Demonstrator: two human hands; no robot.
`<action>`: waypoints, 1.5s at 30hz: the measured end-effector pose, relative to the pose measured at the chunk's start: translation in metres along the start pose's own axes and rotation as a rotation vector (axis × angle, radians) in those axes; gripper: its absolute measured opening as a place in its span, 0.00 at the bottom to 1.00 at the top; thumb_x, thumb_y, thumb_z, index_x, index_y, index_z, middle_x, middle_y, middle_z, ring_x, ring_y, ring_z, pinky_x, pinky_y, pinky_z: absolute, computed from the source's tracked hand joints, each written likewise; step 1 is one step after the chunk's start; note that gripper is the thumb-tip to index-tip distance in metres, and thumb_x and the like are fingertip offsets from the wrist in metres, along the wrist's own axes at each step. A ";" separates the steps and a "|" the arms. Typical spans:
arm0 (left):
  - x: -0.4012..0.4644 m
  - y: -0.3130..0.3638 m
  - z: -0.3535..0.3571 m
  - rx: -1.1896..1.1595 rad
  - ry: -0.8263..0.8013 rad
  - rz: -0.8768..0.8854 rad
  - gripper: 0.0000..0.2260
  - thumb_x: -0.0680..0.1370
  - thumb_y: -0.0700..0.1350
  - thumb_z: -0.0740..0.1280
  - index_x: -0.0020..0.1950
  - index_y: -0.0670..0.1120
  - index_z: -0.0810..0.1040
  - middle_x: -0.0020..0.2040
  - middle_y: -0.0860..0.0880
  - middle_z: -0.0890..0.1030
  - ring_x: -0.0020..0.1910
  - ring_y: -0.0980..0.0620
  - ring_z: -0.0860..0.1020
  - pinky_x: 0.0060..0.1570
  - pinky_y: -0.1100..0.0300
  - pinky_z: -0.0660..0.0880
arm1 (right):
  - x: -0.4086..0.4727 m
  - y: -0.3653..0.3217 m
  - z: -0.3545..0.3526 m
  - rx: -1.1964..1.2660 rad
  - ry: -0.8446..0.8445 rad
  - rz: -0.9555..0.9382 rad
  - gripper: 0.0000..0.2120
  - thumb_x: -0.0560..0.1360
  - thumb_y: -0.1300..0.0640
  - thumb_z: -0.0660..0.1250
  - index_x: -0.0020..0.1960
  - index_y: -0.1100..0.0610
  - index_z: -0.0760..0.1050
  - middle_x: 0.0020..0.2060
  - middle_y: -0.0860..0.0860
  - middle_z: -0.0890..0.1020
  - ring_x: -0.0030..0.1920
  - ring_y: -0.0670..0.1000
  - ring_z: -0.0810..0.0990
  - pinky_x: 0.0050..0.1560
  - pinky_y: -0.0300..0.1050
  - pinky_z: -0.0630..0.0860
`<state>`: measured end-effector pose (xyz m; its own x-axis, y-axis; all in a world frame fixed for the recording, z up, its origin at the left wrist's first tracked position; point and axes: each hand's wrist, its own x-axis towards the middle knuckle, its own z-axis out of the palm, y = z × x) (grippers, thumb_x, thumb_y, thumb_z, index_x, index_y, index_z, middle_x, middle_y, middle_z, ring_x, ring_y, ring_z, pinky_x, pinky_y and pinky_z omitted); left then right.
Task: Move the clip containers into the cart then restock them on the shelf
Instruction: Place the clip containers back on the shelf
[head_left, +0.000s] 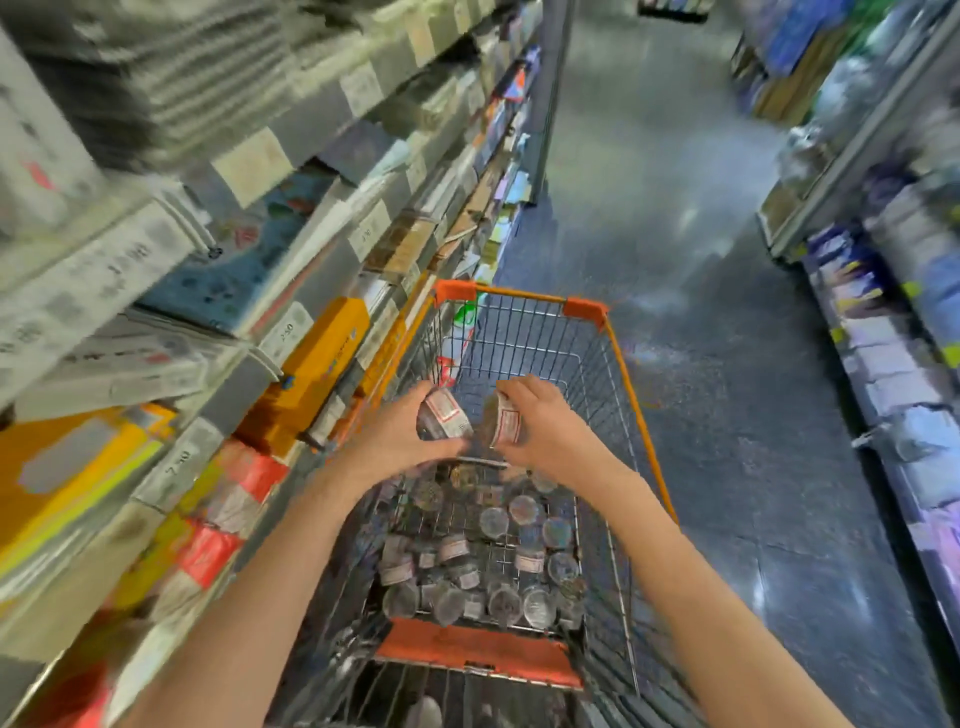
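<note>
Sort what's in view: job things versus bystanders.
Job: container in left hand, container in right hand, loose containers in the orange cart, left shelves.
Bystanders: orange boxes, right-side shelves, white bottle.

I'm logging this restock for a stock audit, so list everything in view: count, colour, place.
held clip containers: two, clear with white red-printed labels, one in each hand above the cart
clip containers in cart: many, too jumbled to count, clear with round lids, piled in the basket
cart: one, wire with orange trim, in the aisle beside the left shelf
left shelf: grey, with white price tags, blurred stationery, yellow and orange packs
right shelf: blurred blue and purple goods
floor: dark, glossy
left hand: grips one container
right hand: grips the other
</note>
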<state>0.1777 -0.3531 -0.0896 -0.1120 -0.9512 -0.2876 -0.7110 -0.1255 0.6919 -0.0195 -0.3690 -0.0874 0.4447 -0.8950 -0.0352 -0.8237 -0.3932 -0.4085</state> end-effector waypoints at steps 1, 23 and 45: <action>-0.007 0.008 -0.008 -0.013 0.022 0.010 0.38 0.69 0.54 0.74 0.73 0.48 0.60 0.62 0.48 0.74 0.56 0.49 0.76 0.50 0.53 0.76 | -0.003 -0.005 -0.010 -0.003 0.027 -0.019 0.33 0.69 0.56 0.73 0.70 0.61 0.64 0.62 0.57 0.71 0.64 0.58 0.68 0.64 0.48 0.64; -0.278 0.092 -0.111 0.305 0.511 -0.126 0.35 0.67 0.62 0.72 0.70 0.53 0.64 0.47 0.56 0.77 0.40 0.59 0.74 0.45 0.61 0.71 | -0.086 -0.154 -0.145 -0.148 0.070 -0.610 0.32 0.74 0.48 0.67 0.74 0.52 0.58 0.69 0.49 0.66 0.69 0.50 0.63 0.67 0.46 0.64; -0.553 0.082 -0.233 0.580 1.080 -0.379 0.32 0.64 0.67 0.70 0.65 0.60 0.68 0.59 0.57 0.78 0.58 0.51 0.75 0.55 0.53 0.72 | -0.137 -0.456 -0.164 0.209 0.218 -1.201 0.31 0.69 0.55 0.74 0.69 0.55 0.67 0.61 0.44 0.72 0.63 0.44 0.68 0.61 0.31 0.59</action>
<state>0.3430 0.0966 0.2804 0.5862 -0.6623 0.4666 -0.8020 -0.5561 0.2182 0.2379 -0.1013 0.2532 0.7950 -0.0146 0.6064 0.1467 -0.9654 -0.2156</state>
